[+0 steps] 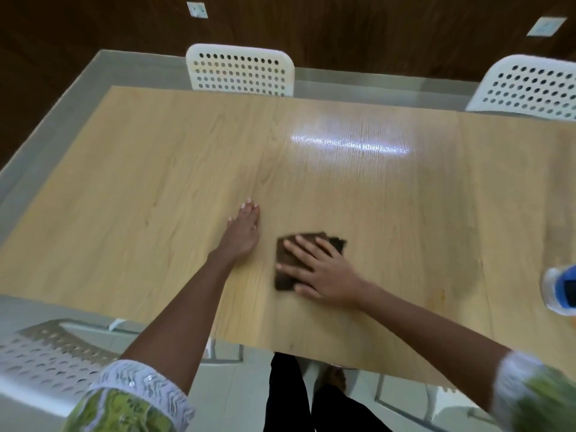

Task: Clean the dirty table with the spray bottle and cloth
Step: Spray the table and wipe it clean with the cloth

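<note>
The spray bottle (561, 289) is cut off at the right edge; the cloth (307, 260) lies partly hidden.

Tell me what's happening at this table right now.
A person is wiping a wooden table. Their right hand presses flat on a dark brown cloth near the table's near edge, fingers spread. Their left hand rests open on the bare wood just beside it. A spray bottle stands untouched at the right edge of the view. White perforated chairs sit around the table.
</note>
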